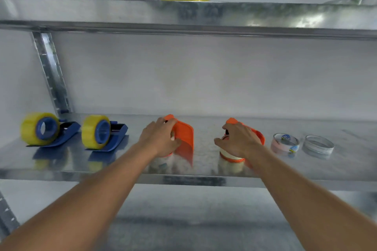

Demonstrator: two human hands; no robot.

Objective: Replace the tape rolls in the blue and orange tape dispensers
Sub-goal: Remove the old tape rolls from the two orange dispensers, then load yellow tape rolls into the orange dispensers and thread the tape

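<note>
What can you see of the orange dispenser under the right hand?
The right orange dispenser stands on the shelf, mostly covered by the right hand, whose fingers curl over its top. Orange plastic, it seems; a tip pokes up above the fingers. A pale roll with an orange rim sits at its base.

Both hands are on the metal shelf (204, 177): left hand (161, 138) grips one orange dispenser (184, 134), right hand (240, 140) grips the other (259, 134). Far left, two blue dispensers (67, 130) (117, 130) carry yellow rolls; right, two near-empty cores (284, 142) (318, 144).
</note>
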